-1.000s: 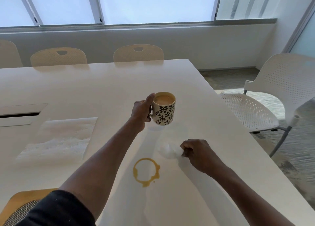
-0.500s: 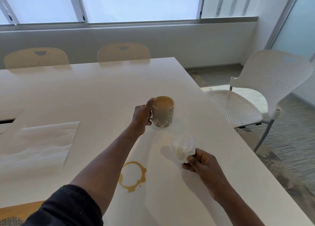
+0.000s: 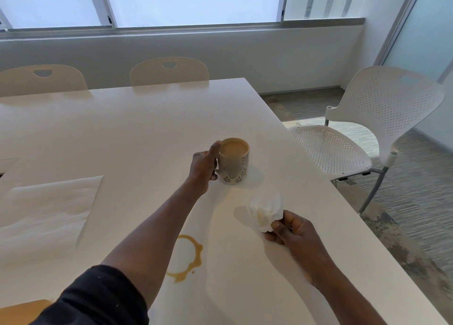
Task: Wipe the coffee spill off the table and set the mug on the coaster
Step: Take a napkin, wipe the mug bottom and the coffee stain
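The mug (image 3: 234, 161), full of coffee, is sitting on the desk (image 3: 147, 128) with the left hand (image 3: 204, 164) gripping its handle. The right hand (image 3: 290, 229) is pinching a crumpled tissue (image 3: 266, 208) just above the surface, beside the unwiped coffee ring (image 3: 187, 261). Wiping is the step now, I'd say, so the tissue needs bringing down onto that ring; I'm seeing no coaster.

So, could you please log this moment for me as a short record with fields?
left hand: grips the mug by its handle side
mug: upright on the table, full of milky coffee
right hand: holds a crumpled napkin above the table
coffee ring: unwiped, near the left forearm
flat paper towel: lying at the table's left
coaster: none visible
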`<act>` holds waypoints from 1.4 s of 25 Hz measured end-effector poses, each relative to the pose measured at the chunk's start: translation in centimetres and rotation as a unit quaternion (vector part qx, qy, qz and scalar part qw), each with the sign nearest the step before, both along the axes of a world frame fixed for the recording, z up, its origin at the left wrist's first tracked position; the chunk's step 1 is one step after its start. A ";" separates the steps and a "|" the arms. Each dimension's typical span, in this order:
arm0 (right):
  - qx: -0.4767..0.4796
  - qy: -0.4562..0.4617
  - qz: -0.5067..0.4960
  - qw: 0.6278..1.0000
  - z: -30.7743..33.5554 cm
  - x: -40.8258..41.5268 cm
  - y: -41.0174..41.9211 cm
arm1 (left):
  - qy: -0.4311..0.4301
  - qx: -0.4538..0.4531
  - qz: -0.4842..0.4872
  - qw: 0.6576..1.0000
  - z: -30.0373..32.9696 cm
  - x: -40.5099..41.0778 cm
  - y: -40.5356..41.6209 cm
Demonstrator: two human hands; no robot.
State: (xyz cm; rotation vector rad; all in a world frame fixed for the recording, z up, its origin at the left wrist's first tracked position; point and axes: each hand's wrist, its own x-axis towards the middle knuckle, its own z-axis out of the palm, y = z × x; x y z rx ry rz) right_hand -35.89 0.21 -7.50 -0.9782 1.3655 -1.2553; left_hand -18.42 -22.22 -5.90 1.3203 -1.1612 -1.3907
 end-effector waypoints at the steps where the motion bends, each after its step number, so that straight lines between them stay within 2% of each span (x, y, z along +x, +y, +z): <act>1: 0.002 0.001 0.002 1.000 -0.1 0.0 0.0 | -0.001 0.002 0.001 1.000 0.0 0.0 0.1; 11: 0.004 0.026 0.010 1.000 -0.5 0.0 0.0 | 0.001 0.010 -0.007 1.000 -0.1 0.0 0.6; 17: 0.004 0.041 0.009 0.999 -0.6 0.1 0.2 | -0.025 -0.001 -0.038 0.999 0.7 0.5 1.0; 25: 0.012 0.079 -0.002 0.997 0.0 0.7 0.5 | -0.131 -0.080 -0.078 0.985 1.9 1.4 2.3; 29: 0.016 0.080 -0.002 0.997 0.1 0.9 0.7 | -0.223 -0.122 -0.080 0.964 2.1 1.5 2.1; 32: 0.018 0.105 -0.005 0.994 0.1 1.0 0.7 | -0.225 -0.125 -0.079 0.963 2.3 2.6 2.5; 33: 0.018 0.120 -0.011 0.993 0.1 1.1 0.7 | -0.245 -0.132 -0.070 0.958 2.1 3.3 2.7; 35: 0.015 0.163 -0.023 0.986 0.3 1.3 0.4 | -0.335 -0.163 -0.050 0.927 1.2 5.4 3.4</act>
